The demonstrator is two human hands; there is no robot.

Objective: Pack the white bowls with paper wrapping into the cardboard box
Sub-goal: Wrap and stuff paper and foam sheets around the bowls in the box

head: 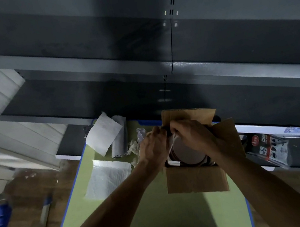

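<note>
An open cardboard box (196, 180) stands on a green table with a blue rim (71, 192). Inside it a stack of white bowls (187, 151) shows, with paper along its left edge. My left hand (154, 145) is at the box's left rim, fingers curled over the top of the bowls. My right hand (190, 133) reaches in from the right, fingers curled and pinching something small and dark together with the paper above the bowls. What exactly both hands hold is hidden by the fingers.
A flat sheet of white wrapping paper (107, 176) lies left of the box. Behind it are a loose paper sheet (103, 133), a paper roll (119, 142) and crumpled plastic (137, 143). Dark metal shelves (101, 70) rise behind. A printed packet (268, 148) lies at right.
</note>
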